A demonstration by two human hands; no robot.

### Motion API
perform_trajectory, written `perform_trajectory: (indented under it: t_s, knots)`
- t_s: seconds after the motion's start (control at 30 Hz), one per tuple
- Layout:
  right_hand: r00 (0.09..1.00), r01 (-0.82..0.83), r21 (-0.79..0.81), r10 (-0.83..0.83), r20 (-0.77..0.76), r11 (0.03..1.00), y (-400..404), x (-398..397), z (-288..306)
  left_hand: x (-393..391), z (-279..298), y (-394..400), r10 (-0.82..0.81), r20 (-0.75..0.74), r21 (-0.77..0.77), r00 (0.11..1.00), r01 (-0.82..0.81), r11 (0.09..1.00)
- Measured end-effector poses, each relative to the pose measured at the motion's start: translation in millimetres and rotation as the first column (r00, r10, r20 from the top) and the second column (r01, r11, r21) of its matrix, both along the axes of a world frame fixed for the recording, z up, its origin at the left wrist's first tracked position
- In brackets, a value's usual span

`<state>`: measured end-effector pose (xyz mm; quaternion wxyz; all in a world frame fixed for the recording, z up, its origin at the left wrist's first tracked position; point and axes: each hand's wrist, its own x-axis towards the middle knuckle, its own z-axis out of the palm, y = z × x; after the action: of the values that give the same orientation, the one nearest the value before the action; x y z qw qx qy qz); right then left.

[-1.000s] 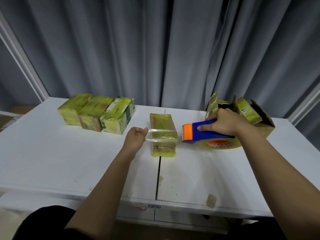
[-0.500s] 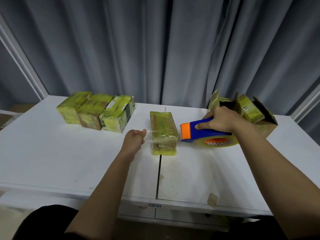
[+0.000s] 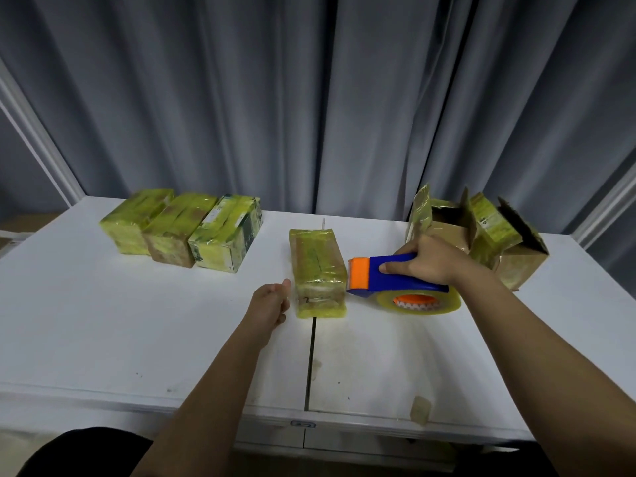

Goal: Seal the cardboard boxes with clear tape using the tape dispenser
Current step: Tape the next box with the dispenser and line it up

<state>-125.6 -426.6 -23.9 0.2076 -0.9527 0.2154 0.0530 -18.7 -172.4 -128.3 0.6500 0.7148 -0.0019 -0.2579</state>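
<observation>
Head view of a white bench [image 3: 103,321] before grey curtains [image 3: 309,98]. The landmark is the taped box [image 3: 317,270], a yellow-green carton lying lengthwise over the bench's centre seam [image 3: 311,356], its near end face marked with a dark handwritten figure. Left of the taped box, the left hand [image 3: 270,302] rests at bench level with the fingers curled into a loose fist and the thumb tip raised toward the box's near-left corner, just beside it; whether it pinches a tape end cannot be told. The left forearm runs from the lower frame edge diagonally up to this hand. Right of the taped box, the right hand [image 3: 426,261] grips the blue handle of the tape dispenser [image 3: 395,278] from above, fingers wrapped over it and thumb along the near side; the right forearm enters from the lower right. The dispenser's orange head sits against the box's right side, and its clear tape roll [image 3: 418,302] with an orange core lies toward the viewer, close to the bench. Far left of the taped box, three sealed boxes [image 3: 182,230] stand side by side, touching. Behind the right hand, open boxes [image 3: 481,232] stand with flaps raised. Near the bench's front edge, right of the seam, lies a small tape scrap [image 3: 420,409].
</observation>
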Motion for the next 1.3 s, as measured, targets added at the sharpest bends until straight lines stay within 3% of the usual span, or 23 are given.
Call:
perform_trajectory:
  t_s: [0.2,0.27,0.37,0.47,0.5,0.57,0.63,0.67,0.73,0.8,0.83,0.9,0.93,0.97,1.07,1.2,1.3]
  knots:
    - [1.0,0.005,-0.001,-0.005,0.005,1.0,-4.1,-1.2,-5.0,-9.5,-4.1,-13.7,-0.025,-0.176,-0.262,0.984,-0.022,0.965]
    - [1.0,-0.003,-0.013,0.003,0.015,1.0,-4.0,0.6,-4.5,-13.6,-3.6,-15.9,-0.02,-0.146,-0.213,0.989,-0.012,0.977]
    - [1.0,-0.007,-0.038,0.007,0.002,0.999,-3.8,1.5,-3.3,-14.1,-7.1,-11.3,-0.012,-0.014,0.056,1.0,0.013,0.998]
    - [1.0,-0.001,-0.052,0.002,0.014,0.999,-2.8,1.3,-2.5,-2.2,-10.3,-1.2,-0.096,0.376,0.373,0.922,-0.056,0.926]
    - [1.0,0.002,-0.054,-0.001,0.017,0.999,-2.4,1.0,-2.3,-1.3,-5.0,-0.3,-0.076,0.5,0.37,0.863,-0.133,0.919]
    - [1.0,0.005,-0.05,-0.005,0.016,0.999,-1.1,0.3,-1.4,-7.2,11.3,-4.7,0.023,0.624,0.175,0.781,-0.168,0.97]
    - [1.0,0.008,-0.045,-0.008,0.008,0.999,-0.6,-0.4,-1.3,-21.6,22.8,-14.4,-0.114,0.601,0.117,0.791,0.054,0.992]
    - [1.0,0.01,-0.042,-0.01,0.005,0.999,-0.5,-1.0,-1.2,-26.7,21.6,-19.6,-0.246,0.589,0.235,0.77,0.128,0.964]
    - [1.0,0.005,-0.036,-0.004,0.007,0.999,0.2,-2.3,-1.3,-25.3,16.0,-26.8,-0.459,0.536,0.63,0.709,0.027,0.776]
    - [1.0,0.006,-0.024,-0.006,0.009,1.0,0.6,-2.9,-2.7,-20.9,22.8,-32.5,-0.577,0.566,0.797,0.589,-0.213,0.565]
    - [1.0,0.01,-0.011,-0.009,0.012,1.0,0.6,-3.6,-3.3,-22.2,30.0,-35.8,-0.639,0.608,0.792,0.472,-0.293,0.536]
    - [1.0,0.009,0.017,-0.01,0.017,1.0,1.0,-5.8,-4.1,-22.1,28.2,-45.2,-0.689,0.694,0.711,0.21,-0.352,0.608]
    - [1.0,0.004,0.028,-0.005,0.014,1.0,1.0,-7.3,-4.7,-22.4,23.3,-47.8,-0.698,0.7,0.699,0.154,-0.35,0.624]
    - [1.0,-0.001,0.041,0.001,0.011,0.999,0.6,-8.6,-5.6,-22.8,18.4,-50.3,-0.716,0.682,0.714,0.148,-0.349,0.607]
    - [1.0,-0.006,0.096,0.004,0.02,0.995,1.3,-12.6,-10.8,-27.8,9.7,-53.0,-0.724,0.647,0.755,0.239,-0.338,0.562]
    - [0.996,-0.062,0.158,0.071,-0.052,0.985,1.1,-19.8,-12.3,-25.9,1.0,-56.5,-0.694,0.674,0.731,0.252,-0.358,0.58]
    - [0.978,-0.166,0.111,0.179,-0.112,0.98,5.3,-27.7,-9.0,-26.2,2.2,-60.1,-0.691,0.677,0.728,0.253,-0.368,0.578]
